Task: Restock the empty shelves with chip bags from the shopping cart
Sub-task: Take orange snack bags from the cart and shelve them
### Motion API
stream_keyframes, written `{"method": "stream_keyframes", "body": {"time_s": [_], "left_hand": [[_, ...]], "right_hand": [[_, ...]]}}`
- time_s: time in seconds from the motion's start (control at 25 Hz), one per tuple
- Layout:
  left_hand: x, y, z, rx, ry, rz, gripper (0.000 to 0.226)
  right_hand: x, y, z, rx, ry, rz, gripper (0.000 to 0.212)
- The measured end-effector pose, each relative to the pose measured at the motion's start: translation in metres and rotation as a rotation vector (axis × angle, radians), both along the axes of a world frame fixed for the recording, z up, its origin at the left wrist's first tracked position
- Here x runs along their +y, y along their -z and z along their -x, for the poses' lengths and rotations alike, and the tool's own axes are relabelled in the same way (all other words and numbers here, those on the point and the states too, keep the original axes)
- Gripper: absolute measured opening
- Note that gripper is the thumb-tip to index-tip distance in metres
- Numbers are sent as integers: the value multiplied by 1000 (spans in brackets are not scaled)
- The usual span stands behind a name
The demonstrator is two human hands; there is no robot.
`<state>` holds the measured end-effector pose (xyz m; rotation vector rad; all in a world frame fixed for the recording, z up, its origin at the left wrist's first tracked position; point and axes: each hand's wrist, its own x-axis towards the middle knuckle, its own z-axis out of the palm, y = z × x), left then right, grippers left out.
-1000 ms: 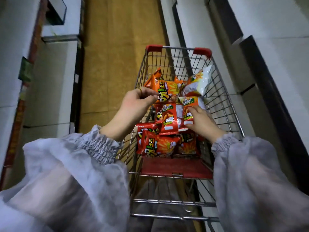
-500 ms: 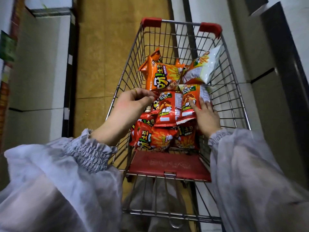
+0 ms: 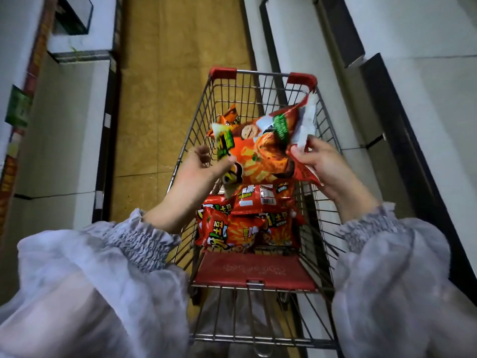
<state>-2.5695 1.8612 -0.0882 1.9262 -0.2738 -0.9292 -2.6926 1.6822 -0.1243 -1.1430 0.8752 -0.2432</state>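
A wire shopping cart (image 3: 196, 125) with red corner caps stands in the aisle below me. Several red and orange chip bags (image 3: 232, 228) lie piled in its near half. Above the pile, both hands hold up orange chip bags (image 3: 260, 151). My left hand (image 3: 198, 169) pinches the left edge with the thumb on top. My right hand (image 3: 320, 164) grips the right edge, where a white-backed bag (image 3: 307, 120) sticks up behind the orange one. One more orange bag (image 3: 229, 116) pokes out at the cart's far end.
White empty shelves (image 3: 426, 99) with dark edges run along the right of the cart. More white shelving (image 3: 64, 125) lines the left side. A tan tiled floor (image 3: 167, 73) forms the aisle between. The cart's red child-seat flap (image 3: 253, 272) lies near me.
Both hands were down on the bags in the cart; now they have lifted orange bags up above the pile. The view has also shifted.
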Motion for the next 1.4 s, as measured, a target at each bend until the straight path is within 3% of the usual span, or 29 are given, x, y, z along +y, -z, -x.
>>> {"method": "stream_keyframes", "body": {"time_s": [0.08,0.16,0.28,0.4,0.48,0.6,0.68,0.76,0.84,0.92,1.0,1.08,1.2,1.4], "left_hand": [[0,2,-2,77,-60,-8,74],[0,2,-5,132,-106,30,88],[1,2,-18,-68,-69,-38,114],[4,1,-27,-201,-139,-12,106],[4,5,-26,-69,-227,27,108],[0,7,-12,298,-270,156,107],[-8,6,-9,484,-244,333,93],[-15,6,-14,540,-265,527,75],[-16,8,-24,453,-332,616,58],[-12,10,-35,267,-345,581,54],[-7,12,-44,163,-343,549,59],[-1,16,-49,118,-371,524,62],[4,23,-51,45,-387,475,70],[16,33,-54,2,-342,429,85]], "right_hand": [[7,-6,0,-163,46,-155,26],[17,-4,-3,-205,45,-211,27],[24,-5,-5,-183,-5,-269,21],[21,-5,-6,-220,26,-324,18],[22,1,-9,-276,118,-393,16],[37,13,-17,-404,110,-517,15],[50,24,-24,-475,16,-572,41],[58,37,-27,-496,-110,-602,58],[55,52,-27,-410,-202,-507,43],[46,73,-27,-100,-260,-206,36],[32,108,-23,406,-343,263,48],[26,136,-15,713,-541,573,69],[26,163,-10,844,-860,717,98],[32,193,-18,915,-1018,933,107]]}}
